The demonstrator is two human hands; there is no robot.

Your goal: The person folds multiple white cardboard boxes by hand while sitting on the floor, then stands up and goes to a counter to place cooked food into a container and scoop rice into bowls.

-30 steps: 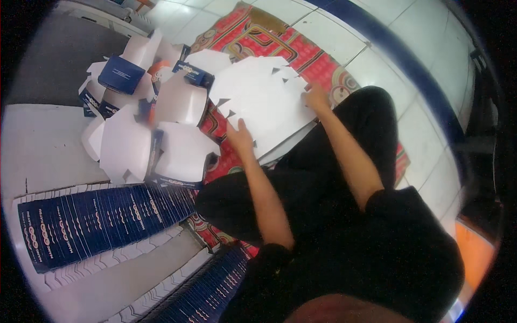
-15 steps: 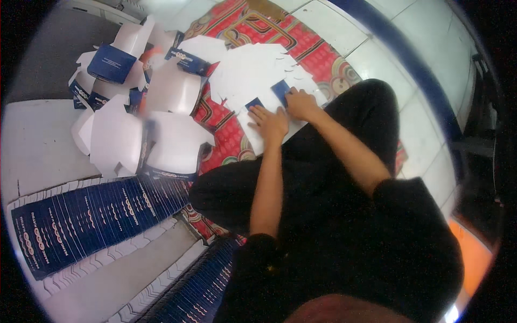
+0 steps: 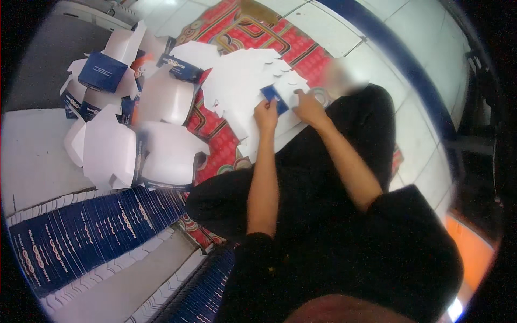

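Note:
White cardboard box blanks [image 3: 237, 81] lie spread flat in front of my crossed legs. My left hand [image 3: 266, 115] is closed, with thumb and fingers pinching a blue flap [image 3: 276, 100] of the nearest blank. To its right, my right hand [image 3: 310, 109] has its fingers bent in at the white edge of the same blank and appears to grip it. What lies under its fingertips is too small to make out. Left of the flat blanks, several folded boxes [image 3: 167, 99], white inside and navy outside, stand open in a loose heap.
A long row of navy blanks [image 3: 89, 234] stretches along the lower left, and a second row [image 3: 199, 290] lies nearer my lap. Under the blanks is a red patterned mat [image 3: 307, 48] on white floor tiles [image 3: 388, 64]. A pale blurred shape sits by my right knee.
My left hand has gone from lying spread on the blank to pinching its blue flap. My right hand has shifted slightly down and right, off the blue panel to the white edge.

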